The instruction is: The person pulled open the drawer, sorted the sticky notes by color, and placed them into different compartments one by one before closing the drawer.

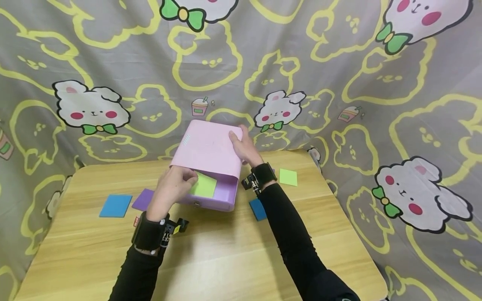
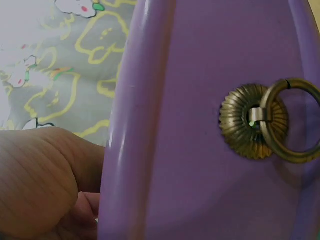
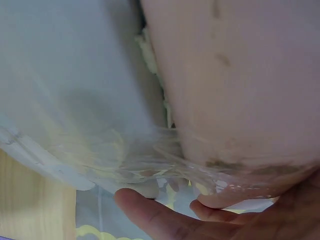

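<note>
A pink box (image 1: 212, 146) with its purple drawer (image 1: 226, 192) pulled partly out stands tilted over the table. A brass ring handle (image 2: 255, 120) sits on the drawer front. Inside the drawer lies a slanted lime-green square card (image 1: 204, 185). My left hand (image 1: 175, 184) reaches over the drawer's left side, thumb and curled fingers pinching at the card's left edge; its fingertips are partly hidden. With thumb on top and fingers wrapped behind, my right hand (image 1: 244, 146) grips the box's far right side. Clear tape (image 3: 170, 150) crosses the box beside the right fingers (image 3: 160, 217).
On the wooden table (image 1: 211, 259), a blue square (image 1: 116, 205) and a purple square (image 1: 143, 200) lie to the left. Right of the box are another blue square (image 1: 257, 209) and a green square (image 1: 288, 177). A patterned curtain (image 1: 150, 62) hangs behind and at the sides.
</note>
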A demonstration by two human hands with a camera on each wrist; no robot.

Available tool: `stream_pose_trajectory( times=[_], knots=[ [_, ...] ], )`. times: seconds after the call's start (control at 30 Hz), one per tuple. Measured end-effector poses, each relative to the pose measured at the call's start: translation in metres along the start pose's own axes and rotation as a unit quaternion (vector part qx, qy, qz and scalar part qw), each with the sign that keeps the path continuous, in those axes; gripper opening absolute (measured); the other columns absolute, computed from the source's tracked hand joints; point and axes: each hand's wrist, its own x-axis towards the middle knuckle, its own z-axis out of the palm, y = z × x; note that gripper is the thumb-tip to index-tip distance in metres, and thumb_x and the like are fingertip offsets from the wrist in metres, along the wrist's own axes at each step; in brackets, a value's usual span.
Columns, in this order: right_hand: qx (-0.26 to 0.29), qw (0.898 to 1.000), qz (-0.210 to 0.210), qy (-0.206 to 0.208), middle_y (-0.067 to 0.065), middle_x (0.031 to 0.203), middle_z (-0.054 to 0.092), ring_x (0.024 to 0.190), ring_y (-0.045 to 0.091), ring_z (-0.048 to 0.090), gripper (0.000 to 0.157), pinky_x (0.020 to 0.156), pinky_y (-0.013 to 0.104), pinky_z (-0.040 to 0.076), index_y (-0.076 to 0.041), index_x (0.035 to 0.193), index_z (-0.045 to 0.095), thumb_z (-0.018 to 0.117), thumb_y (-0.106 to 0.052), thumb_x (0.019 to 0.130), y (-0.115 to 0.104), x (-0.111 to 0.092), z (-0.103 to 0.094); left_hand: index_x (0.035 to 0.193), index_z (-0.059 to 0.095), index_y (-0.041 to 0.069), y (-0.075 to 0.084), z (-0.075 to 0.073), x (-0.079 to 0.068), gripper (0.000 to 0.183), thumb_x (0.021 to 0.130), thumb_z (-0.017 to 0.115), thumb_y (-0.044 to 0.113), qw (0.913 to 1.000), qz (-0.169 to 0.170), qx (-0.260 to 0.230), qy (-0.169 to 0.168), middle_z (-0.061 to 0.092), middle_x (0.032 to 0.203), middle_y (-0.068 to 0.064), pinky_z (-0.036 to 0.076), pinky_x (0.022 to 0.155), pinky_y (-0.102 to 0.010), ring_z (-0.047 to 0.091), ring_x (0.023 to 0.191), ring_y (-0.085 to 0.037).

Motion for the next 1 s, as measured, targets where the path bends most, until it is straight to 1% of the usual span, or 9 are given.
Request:
stream_pose_trajectory(
  times=[0.07,0.17,0.27,0.4,0.5,0.67,0.8,0.93,1.0],
  knots=[
    [-0.002,1.0,0.01,-0.003,0.022,0.15,0.043,0.098,0.038,0.065,0.065,0.062,0.053,0.06,-0.035,0.158,0.015,0.04,-0.058,0.103,-0.0013,0.0002,-0.0003,0.11,0.076,0.003,-0.0003,0.001,-0.0003,0.023,0.098,0.062,0.016,1.0,0.004,0.003,0.002,0.076,0.115,-0.018,0.05,0.085,-0.047,0.069,0.103,-0.035],
    [-0.008,1.0,0.014,-0.003,0.02,0.157,0.038,0.107,0.04,0.063,0.063,0.067,0.059,0.06,-0.036,0.159,0.015,0.037,-0.059,0.104,-0.0032,0.0011,-0.0004,0.111,0.076,0.001,-0.0004,0.0017,-0.0003,0.024,0.098,0.061,0.015,0.9999,0.011,0.004,0.011,0.076,0.114,-0.019,0.048,0.072,-0.037,0.069,0.087,-0.03],
    [-0.014,1.0,0.017,-0.003,0.018,0.161,0.034,0.114,0.042,0.061,0.062,0.07,0.063,0.059,-0.037,0.158,0.015,0.035,-0.059,0.104,-0.0046,0.002,-0.0002,0.112,0.075,0.0,-0.0001,0.0019,0.0002,0.026,0.099,0.059,0.016,0.9999,0.006,0.0,0.011,0.077,0.107,-0.018,0.039,0.062,-0.03,0.058,0.069,-0.022],
    [-0.012,1.0,0.024,-0.003,0.017,0.162,0.033,0.114,0.042,0.061,0.06,0.072,0.064,0.059,-0.038,0.158,0.014,0.034,-0.058,0.104,-0.0039,0.0025,0.0003,0.112,0.075,0.001,-0.0003,0.0027,0.0012,0.027,0.1,0.058,0.018,1.0,0.001,0.001,0.008,0.075,0.096,-0.015,0.034,0.058,-0.029,0.047,0.059,-0.018],
    [-0.008,1.0,0.019,-0.002,0.018,0.16,0.034,0.113,0.043,0.061,0.06,0.071,0.063,0.059,-0.038,0.157,0.015,0.035,-0.057,0.104,-0.003,0.0024,0.0013,0.112,0.075,0.001,-0.0011,0.0038,0.0013,0.027,0.1,0.058,0.018,0.9999,0.001,0.001,0.01,0.075,0.095,-0.014,0.035,0.057,-0.029,0.048,0.058,-0.018],
    [-0.006,1.0,0.012,0.004,0.018,0.162,0.032,0.12,0.045,0.057,0.06,0.069,0.065,0.058,-0.037,0.158,0.016,0.036,-0.057,0.104,-0.003,0.0017,0.0023,0.111,0.076,0.001,-0.0016,0.004,0.0011,0.026,0.099,0.059,0.018,0.9999,0.005,0.004,0.016,0.077,0.107,-0.018,0.038,0.059,-0.028,0.055,0.064,-0.02],
    [-0.008,1.0,0.016,0.005,0.018,0.163,0.031,0.123,0.045,0.057,0.06,0.067,0.064,0.059,-0.037,0.158,0.016,0.036,-0.057,0.104,-0.003,0.001,0.0027,0.115,0.074,0.001,-0.0028,0.003,0.0009,0.028,0.099,0.059,0.018,0.9998,0.009,0.005,0.019,0.076,0.114,-0.02,0.041,0.065,-0.03,0.063,0.075,-0.024],
    [-0.005,1.0,0.013,0.005,0.019,0.162,0.031,0.121,0.045,0.057,0.061,0.068,0.065,0.059,-0.037,0.158,0.015,0.035,-0.057,0.104,-0.0021,0.0008,0.0028,0.119,0.072,0.0,-0.0041,0.0017,0.0005,0.03,0.1,0.059,0.019,0.9998,0.014,0.004,0.016,0.074,0.118,-0.021,0.051,0.078,-0.042,0.069,0.094,-0.033],
    [0.0,1.0,0.012,0.005,0.02,0.16,0.033,0.118,0.045,0.059,0.061,0.069,0.065,0.058,-0.036,0.158,0.016,0.036,-0.057,0.104,-0.0014,0.0006,0.0026,0.119,0.071,-0.001,-0.004,0.0011,-0.0001,0.03,0.1,0.06,0.02,0.9997,0.018,0.002,0.015,0.073,0.12,-0.022,0.052,0.086,-0.049,0.069,0.103,-0.038]
  ],
)
